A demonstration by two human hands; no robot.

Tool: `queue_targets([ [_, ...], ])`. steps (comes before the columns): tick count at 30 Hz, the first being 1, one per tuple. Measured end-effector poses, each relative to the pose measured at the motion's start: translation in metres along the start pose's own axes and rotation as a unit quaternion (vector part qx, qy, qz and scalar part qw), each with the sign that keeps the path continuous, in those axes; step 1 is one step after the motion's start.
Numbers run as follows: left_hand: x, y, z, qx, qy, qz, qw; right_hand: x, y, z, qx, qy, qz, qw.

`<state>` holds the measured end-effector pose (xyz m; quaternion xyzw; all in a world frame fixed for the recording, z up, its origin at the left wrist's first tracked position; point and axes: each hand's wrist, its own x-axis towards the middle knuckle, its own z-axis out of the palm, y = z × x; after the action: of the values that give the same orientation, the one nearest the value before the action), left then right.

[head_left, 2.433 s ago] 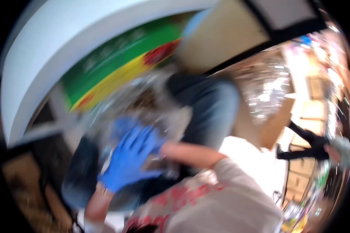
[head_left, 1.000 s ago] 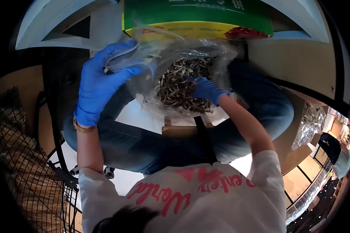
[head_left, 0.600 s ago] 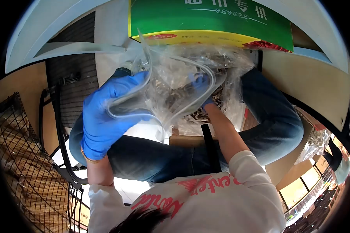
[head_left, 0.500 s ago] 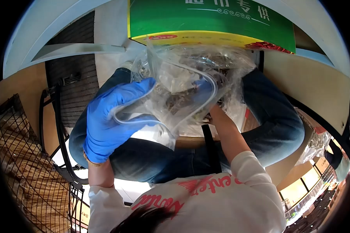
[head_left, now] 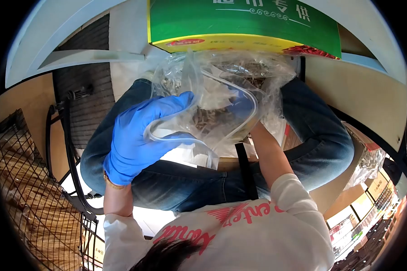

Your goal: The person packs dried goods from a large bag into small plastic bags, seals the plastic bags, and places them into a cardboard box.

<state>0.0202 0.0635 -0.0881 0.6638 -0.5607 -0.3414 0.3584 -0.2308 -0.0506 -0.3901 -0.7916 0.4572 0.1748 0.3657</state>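
My left hand (head_left: pixel 147 133), in a blue glove, grips one side of a clear zip-lock bag (head_left: pixel 199 135); its mouth gapes towards me. Through the plastic, small brown pieces (head_left: pixel 205 118) and a whitish piece (head_left: pixel 216 97) show, though I cannot tell whether they lie in this bag or behind it. My right hand (head_left: pixel 242 104) appears only as a blue patch at the far side of the mouth; its fingers are hidden by plastic. Beyond it, a large crinkled clear bag (head_left: pixel 271 72) with dark contents lies between my knees.
A green and yellow carton (head_left: pixel 244 22) stands in front of the bags. At left are a black wire basket (head_left: pixel 36 194) of brown goods and a black metal frame (head_left: pixel 65 149). A black strap (head_left: pixel 245 171) runs between my legs. Bagged goods (head_left: pixel 371 165) sit at right.
My left hand has moved right and carried the zip-lock bag's near side with it. The right forearm has shifted slightly right. More of the brown pieces show through the bag.
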Motion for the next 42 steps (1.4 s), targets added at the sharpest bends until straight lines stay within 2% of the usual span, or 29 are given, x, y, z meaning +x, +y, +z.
queue_targets([
  [1, 0.000, 0.000, 0.000, 0.005, 0.004, 0.006, 1.000, 0.016, 0.037, 0.037, 0.184, 0.034, -0.016, 0.982],
  [4, -0.002, -0.001, 0.002, -0.009, 0.003, 0.007, 1.000, 0.051, 0.093, 0.095, 0.363, 0.115, -0.035, 0.924],
  [6, -0.003, -0.003, 0.003, -0.028, -0.003, 0.003, 1.000, 0.052, 0.076, 0.081, 0.182, 0.149, -0.068, 0.969],
  [7, -0.003, -0.004, 0.004, -0.024, -0.005, -0.003, 1.000, 0.042, 0.042, 0.055, 0.138, 0.141, 0.006, 0.980],
  [8, -0.003, -0.005, 0.006, -0.019, -0.006, -0.009, 1.000, 0.053, 0.052, 0.065, 0.138, 0.147, 0.005, 0.979],
  [9, -0.002, -0.007, 0.007, -0.018, -0.004, -0.005, 1.000, 0.076, 0.077, 0.096, 0.250, 0.141, 0.007, 0.958],
  [12, -0.002, -0.013, 0.011, -0.012, -0.002, -0.003, 1.000, 0.083, 0.086, 0.116, 0.428, 0.176, -0.036, 0.886],
  [14, -0.002, -0.014, 0.017, -0.026, 0.002, -0.010, 1.000, 0.049, 0.052, 0.060, 0.289, 0.063, 0.015, 0.955],
  [15, -0.002, -0.015, 0.020, -0.026, 0.004, -0.010, 1.000, 0.032, 0.037, 0.044, 0.194, 0.104, 0.012, 0.975],
  [16, -0.001, -0.017, 0.024, -0.019, 0.007, -0.005, 1.000, 0.026, 0.038, 0.047, 0.192, 0.104, 0.010, 0.976],
  [18, -0.001, -0.023, 0.033, -0.011, 0.014, 0.000, 1.000, 0.020, 0.048, 0.052, 0.282, 0.152, -0.063, 0.945],
  [20, -0.001, -0.031, 0.043, 0.018, 0.015, 0.005, 1.000, 0.045, 0.082, 0.089, 0.407, 0.118, -0.076, 0.903],
  [22, 0.000, -0.035, 0.052, 0.033, 0.011, 0.012, 0.999, -0.002, 0.031, 0.041, 0.462, 0.139, -0.011, 0.876],
  [24, 0.001, -0.034, 0.054, 0.047, 0.008, 0.020, 0.999, -0.024, 0.013, 0.029, 0.442, 0.145, 0.004, 0.885],
  [26, 0.001, -0.032, 0.055, 0.066, -0.016, -0.017, 0.998, -0.053, -0.011, 0.011, 0.569, 0.167, 0.021, 0.805],
  [27, 0.000, -0.032, 0.055, 0.065, -0.013, -0.016, 0.998, -0.090, -0.054, -0.032, 0.573, 0.175, 0.084, 0.796],
  [32, -0.004, -0.036, 0.059, 0.042, 0.007, 0.020, 0.999, -0.149, -0.054, -0.048, 0.606, 0.224, 0.067, 0.761],
  [34, -0.005, -0.036, 0.060, 0.054, 0.003, 0.022, 0.998, -0.180, -0.062, -0.069, 0.604, 0.277, 0.019, 0.747],
  [37, -0.008, -0.034, 0.061, 0.073, -0.005, 0.030, 0.997, -0.218, -0.067, -0.098, 0.511, 0.348, 0.011, 0.786],
  [38, -0.010, -0.033, 0.061, 0.079, -0.005, 0.035, 0.996, -0.226, -0.066, -0.103, 0.510, 0.386, -0.029, 0.769],
  [40, -0.012, -0.029, 0.064, 0.089, -0.012, 0.035, 0.995, -0.240, -0.064, -0.115, 0.493, 0.450, 0.005, 0.744],
  [42, -0.013, -0.025, 0.066, 0.100, -0.018, 0.038, 0.994, -0.248, -0.065, -0.125, 0.530, 0.482, -0.019, 0.697],
])
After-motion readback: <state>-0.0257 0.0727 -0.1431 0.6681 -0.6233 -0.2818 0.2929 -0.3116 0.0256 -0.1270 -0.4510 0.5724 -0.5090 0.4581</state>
